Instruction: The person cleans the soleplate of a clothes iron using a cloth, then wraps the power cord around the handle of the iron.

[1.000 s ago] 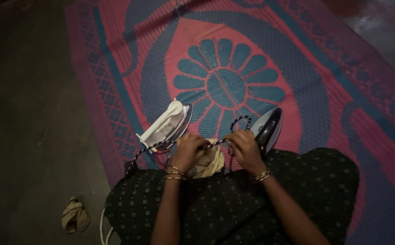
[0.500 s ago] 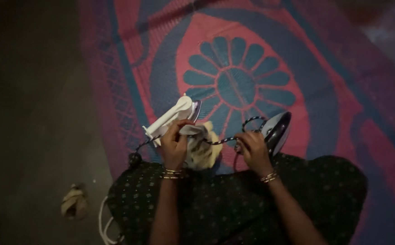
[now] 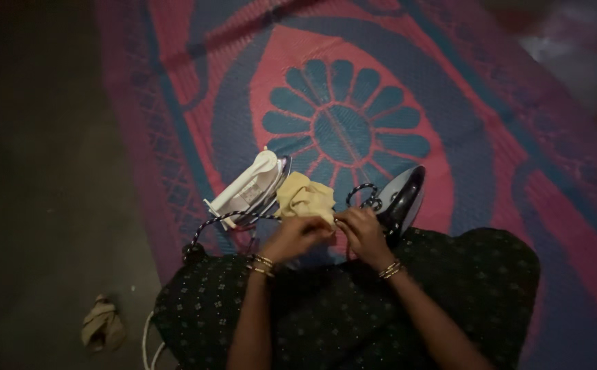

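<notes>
I sit on a red and blue patterned mat (image 3: pixel 353 89) in dim light. My left hand (image 3: pixel 297 236) grips a yellow cloth (image 3: pixel 305 196) bunched above my fingers. My right hand (image 3: pixel 362 231) pinches the braided black-and-white cord (image 3: pixel 361 194) right next to the cloth. A white clothes iron (image 3: pixel 247 186) lies to the left of the cloth, its cord trailing toward my left knee. A dark iron (image 3: pixel 403 196) stands just right of my right hand. Both wrists carry gold bangles.
A crumpled beige rag (image 3: pixel 102 323) lies on the dark floor (image 3: pixel 45 171) at the lower left, off the mat. A white cable (image 3: pixel 147 340) curls beside my left leg. My dark dotted dress (image 3: pixel 353 315) covers my lap.
The yellow cloth has come up from below my hands to above them, and my hands have drawn closer together over the cord. The view has shifted slightly.
</notes>
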